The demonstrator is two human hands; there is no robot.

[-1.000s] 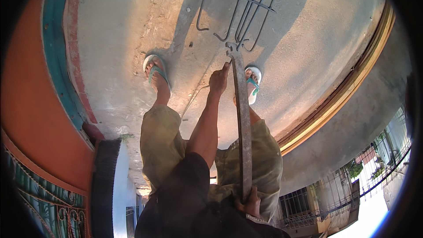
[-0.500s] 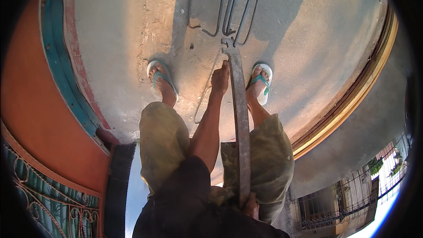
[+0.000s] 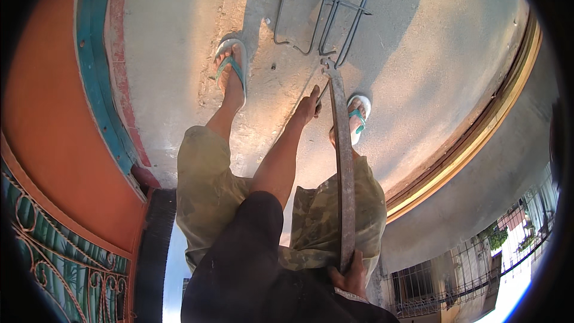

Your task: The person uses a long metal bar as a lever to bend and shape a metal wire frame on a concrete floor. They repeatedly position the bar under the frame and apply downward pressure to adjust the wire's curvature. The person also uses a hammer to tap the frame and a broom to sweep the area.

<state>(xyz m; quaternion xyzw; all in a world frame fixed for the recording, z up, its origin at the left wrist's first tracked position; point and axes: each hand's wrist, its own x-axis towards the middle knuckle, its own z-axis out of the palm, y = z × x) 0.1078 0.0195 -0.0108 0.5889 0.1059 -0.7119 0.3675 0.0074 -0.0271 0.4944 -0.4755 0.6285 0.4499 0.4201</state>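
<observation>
A long flat steel rebar-bending bar with a notched, hooked head runs from my lap toward the ground ahead. My right hand is closed round its near end. My left hand, reaching forward between my legs, is curled on a thin steel rod just left of the bar's head. Part of that rod is hidden by my fingers and the bar. Just beyond the head lie the hooked ends of a bent rebar frame, whose long rods are crossed by a transverse rod.
My sandalled feet stand apart on the dusty concrete floor. An orange wall with a teal edge is at left, above an ornate metal grille. Yellowish edging curves along the right, with wire fencing beyond.
My left foot has moved forward. The bar and both hands have shifted slightly right in view, and the rebar frame sits further right too. Both hands keep their grip.
</observation>
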